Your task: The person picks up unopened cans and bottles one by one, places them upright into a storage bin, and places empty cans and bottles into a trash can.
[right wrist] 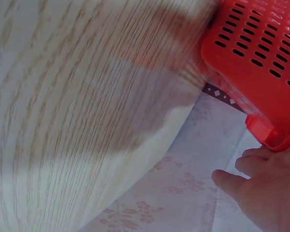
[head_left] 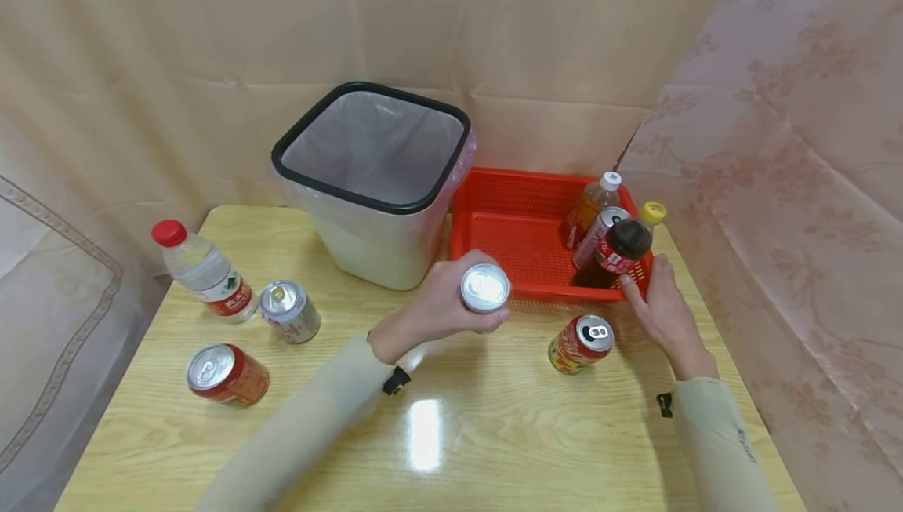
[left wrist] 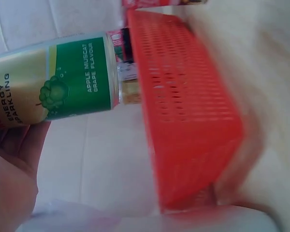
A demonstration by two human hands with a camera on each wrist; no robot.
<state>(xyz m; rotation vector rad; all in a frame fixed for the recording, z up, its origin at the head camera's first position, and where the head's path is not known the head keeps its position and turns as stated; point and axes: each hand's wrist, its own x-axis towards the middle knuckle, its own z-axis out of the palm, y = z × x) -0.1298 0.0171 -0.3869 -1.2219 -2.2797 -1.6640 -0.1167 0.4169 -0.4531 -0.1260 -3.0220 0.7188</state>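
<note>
the left hand [head_left: 443, 298] grips a green-and-gold metal drinks can [head_left: 484, 288], long axis upright, near the near left corner of a red perforated plastic basket [head_left: 522, 245], whose interior lies far and right of the can. its silver top gleams; grapes decorate its green panel. the right hand [head_left: 666, 312] holds the basket's near right corner.
</note>
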